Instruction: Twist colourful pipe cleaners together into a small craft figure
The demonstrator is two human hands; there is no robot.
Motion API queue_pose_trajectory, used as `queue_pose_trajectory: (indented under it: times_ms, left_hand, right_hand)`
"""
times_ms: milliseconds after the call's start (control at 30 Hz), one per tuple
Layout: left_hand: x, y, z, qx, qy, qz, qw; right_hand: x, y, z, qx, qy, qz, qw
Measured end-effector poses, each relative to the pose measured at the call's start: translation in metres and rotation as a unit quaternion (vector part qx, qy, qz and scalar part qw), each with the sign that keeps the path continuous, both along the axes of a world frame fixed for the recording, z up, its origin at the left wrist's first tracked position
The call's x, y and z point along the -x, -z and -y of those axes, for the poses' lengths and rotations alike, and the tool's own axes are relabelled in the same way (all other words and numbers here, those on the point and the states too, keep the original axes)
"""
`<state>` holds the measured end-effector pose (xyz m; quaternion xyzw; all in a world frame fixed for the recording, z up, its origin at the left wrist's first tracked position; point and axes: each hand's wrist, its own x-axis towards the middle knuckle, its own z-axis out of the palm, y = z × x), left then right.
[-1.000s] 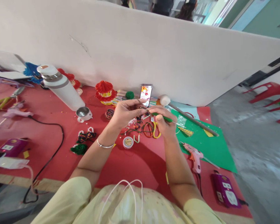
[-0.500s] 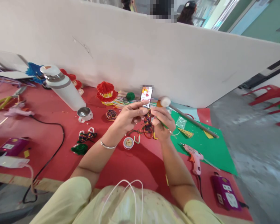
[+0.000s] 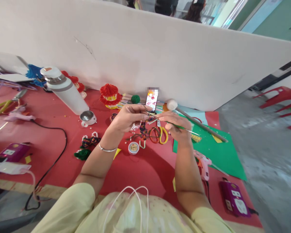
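Note:
My left hand [image 3: 129, 119] is closed, its fingertips pinching a dark multicoloured crochet piece [image 3: 143, 130] that hangs below them. A crochet hook [image 3: 193, 133] with a green handle lies across my right hand [image 3: 176, 125], whose fingers are closed round it. The hook's tip points at the yarn by my left fingertips. Beneath the hands, scissors [image 3: 163, 136] with red and yellow handles lie on the table, near a small round tub [image 3: 133, 148]. A phone [image 3: 152, 101] with a lit screen leans behind the hands.
A white flask [image 3: 66, 92] and its cup [image 3: 88, 118] stand to the left, near beaded yarn bows [image 3: 90, 140]. Further back are a red fringed craft [image 3: 110, 96] and green yarn [image 3: 135, 99]. A pink glue gun [image 3: 203, 166] and purple power strip [image 3: 234, 198] lie right.
My hands have moved apart, my left hand leftward and my right hand rightward with the crochet hook. The crochet piece has shifted left, uncovering the scissors.

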<state>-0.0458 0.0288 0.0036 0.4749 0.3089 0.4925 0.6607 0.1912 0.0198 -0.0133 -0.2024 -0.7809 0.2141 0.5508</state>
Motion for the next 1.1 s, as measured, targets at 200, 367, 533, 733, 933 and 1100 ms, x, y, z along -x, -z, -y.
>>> queue_pose_trajectory:
  times_ms: [200, 367, 533, 733, 933, 1100]
  left_hand:
    - [0.002, -0.002, 0.002, -0.012, 0.013, -0.021, 1.000]
    - [-0.007, -0.002, 0.006, 0.001, 0.030, -0.013, 0.999]
    - [-0.029, 0.009, 0.011, -0.089, -0.128, -0.034, 0.987]
    - [-0.039, 0.013, 0.013, 0.008, -0.142, 0.058, 0.988]
    - [-0.018, 0.002, 0.007, 0.093, -0.025, 0.088, 0.991]
    - [-0.009, -0.001, 0.005, 0.057, -0.020, 0.034, 0.998]
  right_hand:
    - [-0.003, -0.001, 0.004, 0.039, -0.017, -0.025, 0.999]
    - [0.011, 0.014, -0.001, 0.125, -0.026, -0.106, 0.986]
    - [0.024, 0.023, -0.003, 0.002, 0.097, -0.035, 0.995]
    - [0.036, 0.032, 0.002, -0.156, 0.204, -0.034, 0.966]
    - [0.017, 0.020, -0.008, -0.079, 0.061, -0.051, 0.994]
    - [-0.003, 0.007, -0.010, -0.049, 0.013, -0.019, 0.999]
